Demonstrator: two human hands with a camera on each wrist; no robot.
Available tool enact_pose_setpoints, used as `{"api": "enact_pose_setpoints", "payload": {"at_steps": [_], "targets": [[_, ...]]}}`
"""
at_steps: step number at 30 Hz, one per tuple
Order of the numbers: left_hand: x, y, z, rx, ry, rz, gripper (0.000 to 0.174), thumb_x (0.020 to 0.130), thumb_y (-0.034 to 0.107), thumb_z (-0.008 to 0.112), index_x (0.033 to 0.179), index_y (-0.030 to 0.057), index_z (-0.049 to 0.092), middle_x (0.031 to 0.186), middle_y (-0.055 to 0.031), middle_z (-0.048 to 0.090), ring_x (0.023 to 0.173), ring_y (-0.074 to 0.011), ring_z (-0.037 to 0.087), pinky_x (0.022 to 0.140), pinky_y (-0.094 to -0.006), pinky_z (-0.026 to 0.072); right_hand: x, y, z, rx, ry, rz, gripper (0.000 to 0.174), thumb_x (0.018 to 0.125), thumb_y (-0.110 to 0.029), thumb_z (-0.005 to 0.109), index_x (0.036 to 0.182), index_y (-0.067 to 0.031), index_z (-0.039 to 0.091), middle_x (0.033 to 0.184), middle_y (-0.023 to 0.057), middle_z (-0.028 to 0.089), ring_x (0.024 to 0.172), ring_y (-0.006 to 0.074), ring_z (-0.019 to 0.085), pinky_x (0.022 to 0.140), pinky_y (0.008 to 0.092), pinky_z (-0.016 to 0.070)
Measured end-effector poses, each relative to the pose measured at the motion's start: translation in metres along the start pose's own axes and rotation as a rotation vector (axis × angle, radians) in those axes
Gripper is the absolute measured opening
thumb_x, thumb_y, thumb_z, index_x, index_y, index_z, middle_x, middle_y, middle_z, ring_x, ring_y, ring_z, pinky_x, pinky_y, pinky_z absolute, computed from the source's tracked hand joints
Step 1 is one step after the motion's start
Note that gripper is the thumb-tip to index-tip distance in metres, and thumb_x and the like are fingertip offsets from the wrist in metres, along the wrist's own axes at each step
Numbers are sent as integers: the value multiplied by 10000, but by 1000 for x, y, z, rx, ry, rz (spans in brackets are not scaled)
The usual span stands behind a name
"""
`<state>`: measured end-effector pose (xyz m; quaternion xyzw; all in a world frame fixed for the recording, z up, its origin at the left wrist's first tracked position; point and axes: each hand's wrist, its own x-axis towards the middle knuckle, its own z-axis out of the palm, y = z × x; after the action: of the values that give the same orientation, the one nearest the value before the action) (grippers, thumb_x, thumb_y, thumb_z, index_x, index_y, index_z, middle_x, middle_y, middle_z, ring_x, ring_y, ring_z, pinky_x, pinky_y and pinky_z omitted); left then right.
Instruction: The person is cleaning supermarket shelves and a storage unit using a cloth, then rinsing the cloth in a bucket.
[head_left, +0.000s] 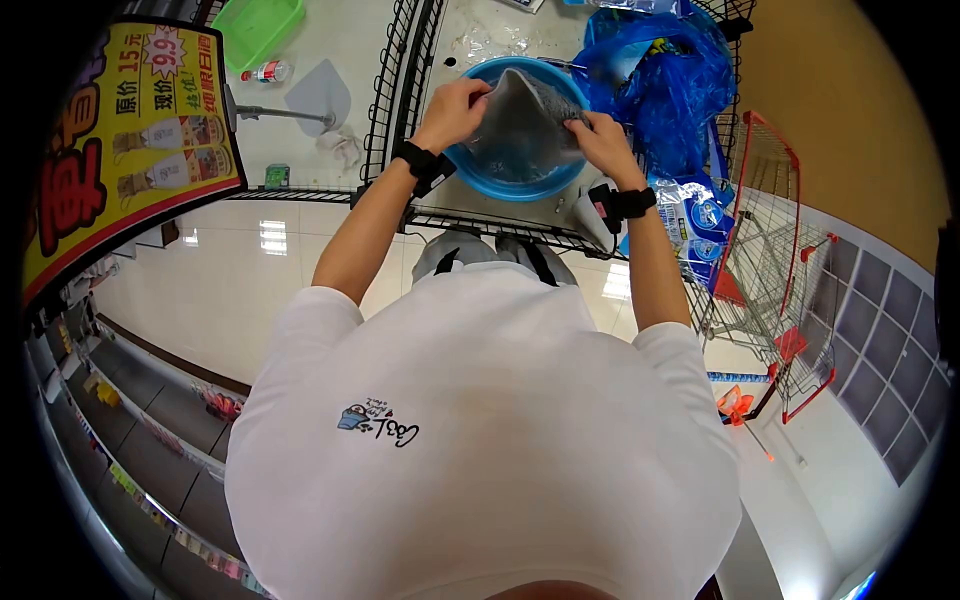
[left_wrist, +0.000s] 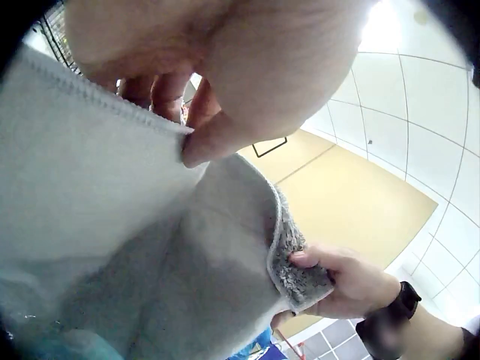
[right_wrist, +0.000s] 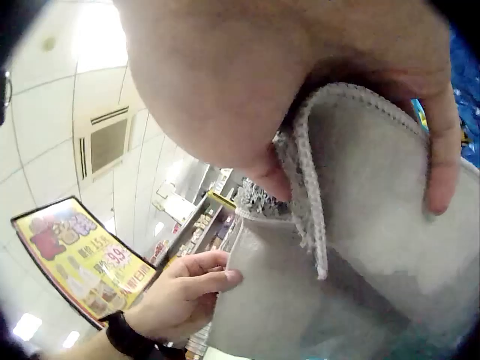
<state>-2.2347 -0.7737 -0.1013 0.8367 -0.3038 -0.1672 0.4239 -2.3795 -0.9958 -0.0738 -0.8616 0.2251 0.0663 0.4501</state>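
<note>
A wet grey mop pad (head_left: 520, 130), smooth on one face and shaggy on the other, hangs between both hands over a blue basin (head_left: 515, 192). Its lower part reaches down into the basin, where water glints. My left hand (head_left: 452, 115) pinches the stitched edge between thumb and fingers, seen close in the left wrist view. My right hand (head_left: 605, 150) grips the opposite edge. In the right wrist view, that edge folds over beside the right thumb and shows the shaggy pile (right_wrist: 259, 199).
Blue plastic bags (head_left: 675, 110) lie right of the basin, with blue-and-white packs (head_left: 695, 215) below them. To the left are a flat grey mop head (head_left: 320, 97) on a pole, a small bottle (head_left: 267, 72) and a green tray (head_left: 255, 35). A shopping cart (head_left: 770, 240) stands at right.
</note>
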Motion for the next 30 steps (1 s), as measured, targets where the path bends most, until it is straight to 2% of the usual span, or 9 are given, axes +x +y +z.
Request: {"api": "enact_pose_setpoints", "payload": {"at_steps": [4, 6, 7, 9, 10, 11, 14, 20, 30], "targets": [[6, -7, 5, 148, 68, 172, 260, 823, 133, 604, 1045, 14, 664, 946, -190, 656, 909, -353, 622, 828, -424, 491, 13, 18, 22, 276, -49, 197, 340, 889, -304, 567, 928, 20, 661, 744, 129, 663, 752, 300, 659, 720, 375, 543], [1, -13, 17, 184, 98, 214, 277, 822, 137, 603, 1065, 15, 653, 981, -196, 650, 934, -361, 613, 849, -432, 484, 18, 21, 37, 646, -116, 443, 326, 964, -272, 501, 1185, -39, 560, 1099, 106, 623, 976, 268, 619, 787, 417, 569], [-3, -17, 24, 221, 126, 254, 295, 821, 142, 602, 1085, 16, 642, 1016, -203, 643, 958, -370, 603, 871, -441, 477, 23, 28, 45, 643, -117, 441, 326, 964, -272, 501, 1185, -39, 560, 1099, 106, 623, 976, 268, 619, 787, 417, 569], [-20, -18, 39, 119, 27, 169, 309, 821, 155, 608, 1094, 12, 628, 1045, -203, 634, 994, -375, 590, 878, -446, 476, 38, 54, 69, 1109, -147, 710, 338, 984, -258, 472, 1251, -50, 490, 1235, 137, 543, 1100, 299, 557, 819, 505, 560], [-27, -23, 49, 138, -85, 157, 331, 816, 167, 621, 1112, 19, 621, 1060, -195, 631, 1007, -377, 586, 881, -449, 475, 46, 76, 82, 1157, -187, 726, 332, 1009, -219, 410, 1276, -26, 445, 1272, 152, 505, 1159, 341, 509, 824, 554, 548], [-35, -28, 59, 157, -196, 144, 354, 811, 178, 635, 1130, 26, 613, 1076, -187, 628, 1019, -379, 582, 885, -452, 474, 46, 89, 94, 1156, -195, 725, 332, 1009, -219, 410, 1276, -26, 445, 1272, 152, 505, 1159, 341, 509, 824, 554, 548], [-59, -44, 90, 214, -244, 91, 402, 790, 202, 693, 1145, 40, 596, 1052, -176, 626, 1013, -360, 586, 870, -435, 473, 43, 98, 109, 1384, -92, 795, 340, 1022, -178, 329, 1310, 0, 359, 1296, 198, 465, 1178, 359, 488, 880, 580, 520], [-68, -25, 98, 482, -244, 1, 433, 749, 288, 746, 1079, 60, 584, 983, -151, 625, 983, -355, 603, 800, -451, 498, 26, 96, 104, 1622, -122, 790, 310, 1012, -157, 364, 1269, 15, 380, 1273, 211, 472, 1166, 354, 494, 980, 544, 471], [-64, -20, 109, 497, -312, -80, 483, 766, 503, 681, 956, 62, 632, 867, -169, 677, 829, -346, 662, 709, -467, 524, 13, 101, 95, 1725, -47, 834, 296, 1002, -164, 383, 1213, 40, 411, 1191, 219, 519, 1102, 372, 525, 926, 537, 498]]}}
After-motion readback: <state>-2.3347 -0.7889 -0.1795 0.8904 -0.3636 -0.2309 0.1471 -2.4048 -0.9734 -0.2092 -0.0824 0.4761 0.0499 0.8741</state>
